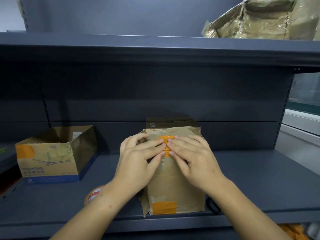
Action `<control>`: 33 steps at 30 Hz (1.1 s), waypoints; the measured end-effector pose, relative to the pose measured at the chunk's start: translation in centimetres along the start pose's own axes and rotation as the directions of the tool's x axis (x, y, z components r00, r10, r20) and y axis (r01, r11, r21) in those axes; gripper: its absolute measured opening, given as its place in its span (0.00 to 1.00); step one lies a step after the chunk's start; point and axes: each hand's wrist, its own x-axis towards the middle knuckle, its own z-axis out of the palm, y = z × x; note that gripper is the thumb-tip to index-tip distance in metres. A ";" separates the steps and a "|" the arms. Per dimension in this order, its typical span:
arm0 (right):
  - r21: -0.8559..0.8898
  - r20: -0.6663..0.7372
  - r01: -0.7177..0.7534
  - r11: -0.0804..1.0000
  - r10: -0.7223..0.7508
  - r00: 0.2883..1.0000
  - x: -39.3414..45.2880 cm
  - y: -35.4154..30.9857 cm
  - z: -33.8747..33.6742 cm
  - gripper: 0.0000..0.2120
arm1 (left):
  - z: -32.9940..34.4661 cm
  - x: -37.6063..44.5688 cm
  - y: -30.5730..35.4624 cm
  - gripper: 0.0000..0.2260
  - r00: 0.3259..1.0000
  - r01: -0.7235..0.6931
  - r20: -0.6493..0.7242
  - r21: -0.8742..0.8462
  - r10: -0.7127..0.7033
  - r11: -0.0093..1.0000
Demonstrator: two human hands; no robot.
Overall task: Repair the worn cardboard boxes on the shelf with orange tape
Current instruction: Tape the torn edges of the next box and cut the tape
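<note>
A worn brown cardboard box (174, 189) stands on the dark shelf (251, 187) in front of me. A strip of orange tape (165, 138) runs over its top front edge. My left hand (138, 158) and my right hand (192, 156) lie flat on the box, fingertips meeting on the strip and pressing it down. Another orange patch (164, 207) sits low on the box's front face. The roll of orange tape (92, 196) lies on the shelf beside the box, partly hidden behind my left forearm.
An open-topped box (52, 163) with an orange patch on its corner stands at the left of the shelf. A crumpled, heavily taped box (263, 19) sits on the upper shelf at the right. A black object (213, 207) lies right of the middle box.
</note>
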 end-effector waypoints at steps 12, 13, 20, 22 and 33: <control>0.027 -0.023 -0.127 0.992 0.127 0.992 -0.5 -0.5 0.5 0.14 | -2.1 -3.9 -10.0 0.11 0.790 0.609 0.084 0.004 -0.607 0.793; 0.036 -0.010 -0.136 0.990 0.137 0.991 -0.5 -0.5 0.5 0.14 | -2.0 -4.6 -11.1 0.10 0.738 0.656 0.155 0.067 -0.657 0.752; 0.036 0.011 -0.163 0.986 0.163 0.987 -0.3 -0.7 0.4 0.13 | -1.4 -7.5 -14.2 0.14 0.518 0.674 0.456 0.302 -0.723 0.674; 0.022 -0.003 -0.148 0.989 0.148 0.989 -0.3 -0.9 0.3 0.13 | -1.0 -7.4 -14.0 0.17 0.500 0.631 0.498 0.352 -0.709 0.692; -0.006 0.022 -0.147 0.989 0.147 0.989 -0.3 -1.2 -0.3 0.13 | 0.8 -6.7 -11.9 0.08 0.568 0.304 0.576 0.518 -0.588 0.800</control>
